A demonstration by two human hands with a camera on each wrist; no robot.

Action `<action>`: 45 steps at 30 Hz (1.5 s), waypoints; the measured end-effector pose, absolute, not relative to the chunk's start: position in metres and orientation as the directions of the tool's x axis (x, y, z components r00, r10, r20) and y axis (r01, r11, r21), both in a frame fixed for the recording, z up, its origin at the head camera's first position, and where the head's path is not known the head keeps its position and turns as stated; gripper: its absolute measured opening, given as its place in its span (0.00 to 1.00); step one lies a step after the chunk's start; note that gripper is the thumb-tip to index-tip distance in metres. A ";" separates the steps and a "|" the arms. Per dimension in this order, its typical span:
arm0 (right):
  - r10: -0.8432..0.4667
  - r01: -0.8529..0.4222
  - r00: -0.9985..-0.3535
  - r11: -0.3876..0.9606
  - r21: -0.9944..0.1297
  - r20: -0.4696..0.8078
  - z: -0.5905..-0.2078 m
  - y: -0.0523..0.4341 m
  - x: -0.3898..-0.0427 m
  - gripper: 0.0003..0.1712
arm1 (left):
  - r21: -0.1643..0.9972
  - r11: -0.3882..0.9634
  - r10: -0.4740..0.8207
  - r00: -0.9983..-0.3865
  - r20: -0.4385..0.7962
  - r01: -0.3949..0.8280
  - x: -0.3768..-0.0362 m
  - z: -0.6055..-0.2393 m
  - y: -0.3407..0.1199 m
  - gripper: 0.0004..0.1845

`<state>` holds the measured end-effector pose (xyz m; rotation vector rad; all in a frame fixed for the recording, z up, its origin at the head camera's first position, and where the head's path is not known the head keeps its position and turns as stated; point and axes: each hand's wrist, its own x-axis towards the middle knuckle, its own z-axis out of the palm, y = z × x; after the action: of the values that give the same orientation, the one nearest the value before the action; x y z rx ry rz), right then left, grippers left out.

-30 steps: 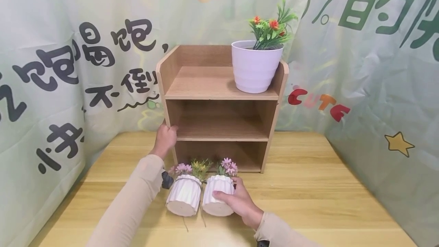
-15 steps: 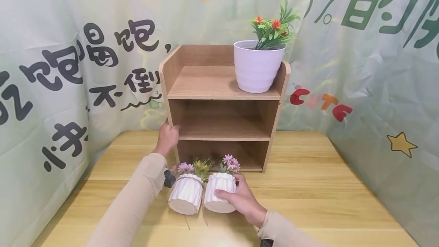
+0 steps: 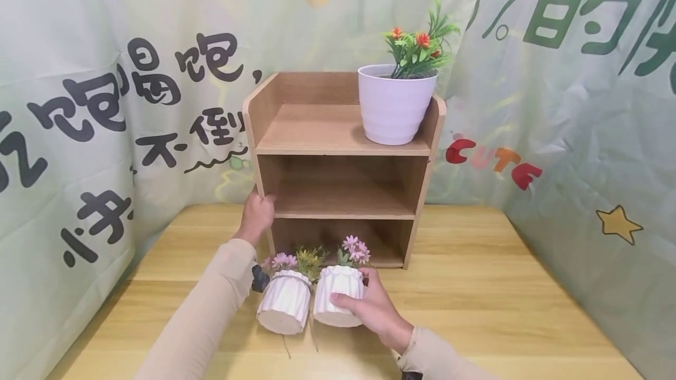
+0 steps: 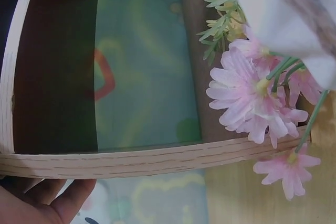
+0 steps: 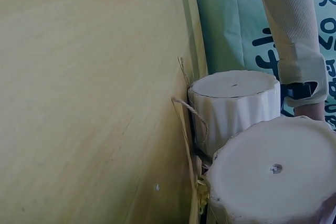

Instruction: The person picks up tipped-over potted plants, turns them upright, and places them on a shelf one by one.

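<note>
My left hand [image 3: 257, 214] grips the left side panel of a wooden shelf [image 3: 343, 216], thumb at the front edge. My right hand [image 3: 381, 314] holds the right one of two small white pots [image 3: 338, 301], its thumb across the lower front. The left white pot [image 3: 283, 304] hangs beside it with twine around its top and loose ends below. Both tilt away, showing their flat undersides. Pink flowers [image 3: 355, 250] rise from the right pot; pink and yellow ones [image 3: 308, 261] top the left. In the left wrist view, pink flowers [image 4: 247, 95] overlap the shelf.
A larger white flowerpot [image 3: 397, 107] with red flowers and green leaves stands at the right of the shelf's top. The wooden table [image 3: 475, 304] extends on both sides of the shelf. Printed curtains [image 3: 570, 151] enclose the back and sides.
The right white pot has risen slightly towards the shelf in my right hand. My left hand keeps its grip on the side panel.
</note>
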<state>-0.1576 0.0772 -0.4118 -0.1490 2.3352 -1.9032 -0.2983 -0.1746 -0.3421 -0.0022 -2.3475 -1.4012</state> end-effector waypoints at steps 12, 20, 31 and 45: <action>-0.163 -0.008 -0.986 0.207 -0.978 -0.026 -0.412 0.082 -0.158 0.49 | 0.850 0.492 -0.218 -0.920 0.327 0.186 -0.296 -0.341 -0.174 0.20; -0.147 -0.021 -0.989 0.191 -0.981 -0.008 -0.407 0.086 -0.164 0.48 | 0.847 0.484 -0.210 -0.911 0.356 0.219 -0.298 -0.339 -0.174 0.22; -0.114 -0.016 -0.993 0.181 -0.983 -0.005 -0.405 0.087 -0.156 0.48 | 0.853 0.469 -0.189 -0.918 0.349 0.228 -0.297 -0.340 -0.175 0.21; -0.115 -0.028 -0.993 0.188 -0.982 0.007 -0.399 0.088 -0.152 0.47 | 0.831 0.518 -0.180 -0.924 0.337 0.202 -0.296 -0.339 -0.175 0.20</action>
<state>-0.1524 0.0880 -0.3992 -0.1430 2.3679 -1.9544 -0.2964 -0.1754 -0.3392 -0.0180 -2.3804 -1.3769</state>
